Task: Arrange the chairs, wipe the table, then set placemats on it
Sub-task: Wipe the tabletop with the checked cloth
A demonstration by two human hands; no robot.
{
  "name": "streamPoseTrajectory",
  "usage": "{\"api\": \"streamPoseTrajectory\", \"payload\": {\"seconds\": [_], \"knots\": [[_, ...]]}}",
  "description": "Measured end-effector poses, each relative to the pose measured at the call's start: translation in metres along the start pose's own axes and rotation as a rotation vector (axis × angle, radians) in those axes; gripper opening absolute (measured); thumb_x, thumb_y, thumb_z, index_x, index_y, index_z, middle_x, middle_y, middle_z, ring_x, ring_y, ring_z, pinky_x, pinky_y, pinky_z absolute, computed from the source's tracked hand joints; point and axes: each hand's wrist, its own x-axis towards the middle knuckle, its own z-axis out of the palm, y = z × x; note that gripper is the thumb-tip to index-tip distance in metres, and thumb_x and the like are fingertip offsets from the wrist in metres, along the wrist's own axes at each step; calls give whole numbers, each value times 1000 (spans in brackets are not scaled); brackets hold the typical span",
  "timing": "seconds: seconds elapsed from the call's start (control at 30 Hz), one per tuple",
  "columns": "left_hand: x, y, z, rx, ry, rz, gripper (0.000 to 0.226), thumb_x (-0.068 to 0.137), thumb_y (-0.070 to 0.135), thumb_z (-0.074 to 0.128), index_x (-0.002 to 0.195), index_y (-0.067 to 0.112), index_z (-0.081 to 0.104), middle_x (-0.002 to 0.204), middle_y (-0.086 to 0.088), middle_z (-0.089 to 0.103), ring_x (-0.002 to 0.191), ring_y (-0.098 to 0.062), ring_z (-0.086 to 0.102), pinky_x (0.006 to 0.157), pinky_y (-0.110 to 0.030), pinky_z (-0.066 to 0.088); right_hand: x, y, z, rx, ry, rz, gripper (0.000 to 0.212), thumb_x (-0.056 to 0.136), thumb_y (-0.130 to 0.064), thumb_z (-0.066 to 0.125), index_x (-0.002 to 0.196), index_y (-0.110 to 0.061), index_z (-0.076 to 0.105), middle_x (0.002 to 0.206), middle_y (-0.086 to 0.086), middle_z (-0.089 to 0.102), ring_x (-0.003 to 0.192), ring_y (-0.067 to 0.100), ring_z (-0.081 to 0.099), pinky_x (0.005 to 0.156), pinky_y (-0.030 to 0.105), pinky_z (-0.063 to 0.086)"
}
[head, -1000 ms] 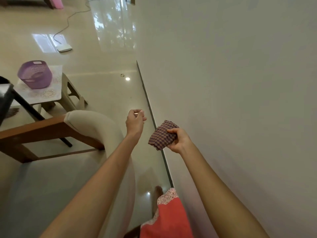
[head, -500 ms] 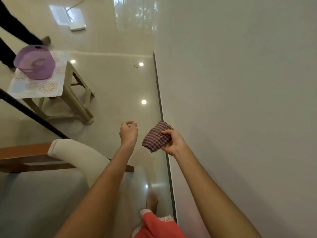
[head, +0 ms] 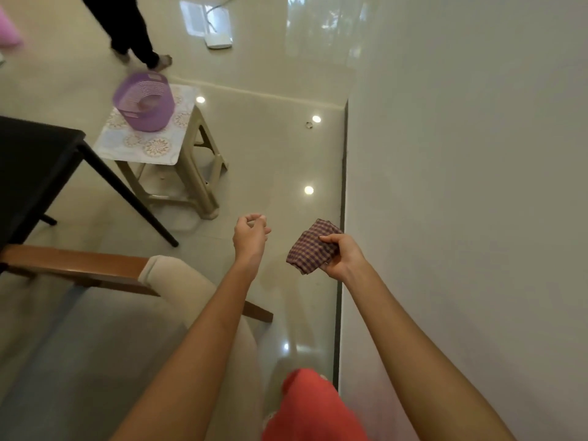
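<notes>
My right hand [head: 342, 256] grips a folded purple checked cloth [head: 310, 248] in the air beside the white wall. My left hand [head: 249, 235] hovers just to its left with the fingers curled in and nothing in them. Below my left arm stands a chair [head: 105, 272] with a brown wooden frame and a cream padded back. The corner of a black table [head: 35, 160] with thin black legs shows at the left edge.
A cream plastic stool [head: 168, 160] with a patterned mat carries a purple basket [head: 144, 101]. Another person's dark-trousered legs [head: 130, 33] stand at the top left. A white device with a cable [head: 218, 41] lies on the glossy floor. The wall [head: 461, 186] fills the right.
My view has swung left and farther out, bringing the black table and the other person's legs into sight. Both hands keep their pose, the cloth still in my right hand.
</notes>
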Motion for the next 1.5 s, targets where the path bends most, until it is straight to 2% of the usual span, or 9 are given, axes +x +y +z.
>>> {"api": "streamPoseTrajectory", "payload": {"seconds": [0.23,0.43,0.6,0.7,0.8,0.93,1.13,1.3,1.5], "knots": [[39,-8,-1,29,176,-25,19,96,16,50,113,9,52,97,-2,58,90,-17,59,71,-24,44,51,4,46,-110,26,102,32,84,6,52,113,-4,58,118,16,63,110,33,61,85,44,53],[84,-13,-1,-54,210,-111,14,94,14,53,107,11,54,99,-7,62,90,-20,63,89,-38,53,90,-16,94,-225,-7,150,35,83,6,52,116,-4,57,118,16,63,111,34,60,84,44,53],[108,-14,-22,-171,325,-186,14,96,12,52,110,10,53,112,-15,63,98,-24,65,87,-34,53,104,-29,128,-339,-37,207,30,84,6,52,110,-5,58,101,14,66,96,32,63,80,43,53],[119,-13,-30,-208,347,-206,15,96,13,52,111,10,52,112,-15,63,99,-24,65,86,-33,53,113,-35,143,-391,-61,231,30,82,6,53,110,-5,60,103,14,67,94,32,64,74,42,55],[131,-6,-33,-220,345,-207,14,96,12,51,110,11,52,112,-15,63,101,-26,64,88,-35,53,120,-40,156,-412,-77,243,23,84,6,52,103,-5,60,100,14,66,94,31,63,78,42,54],[148,14,-41,-236,341,-171,13,95,11,51,109,11,52,110,-13,63,100,-24,65,90,-36,53,123,-42,174,-430,-105,242,31,84,6,52,112,-5,59,105,15,67,94,31,64,74,42,55],[165,35,-52,-255,365,-156,11,95,13,53,105,15,52,105,-11,63,98,-24,66,88,-35,54,123,-47,205,-454,-164,243,22,84,6,51,102,-2,61,121,18,64,114,35,61,95,47,50],[175,41,-60,-268,372,-159,13,95,13,53,108,14,53,104,-8,63,98,-21,65,87,-33,54,126,-51,229,-494,-191,245,30,83,7,51,110,-1,60,115,19,66,108,36,63,87,46,52],[212,58,-58,-254,389,-151,14,96,15,53,110,14,53,103,-7,63,99,-21,65,90,-36,54,146,-67,269,-527,-225,254,21,83,7,52,99,-2,61,109,18,66,107,36,62,77,45,54]]}}
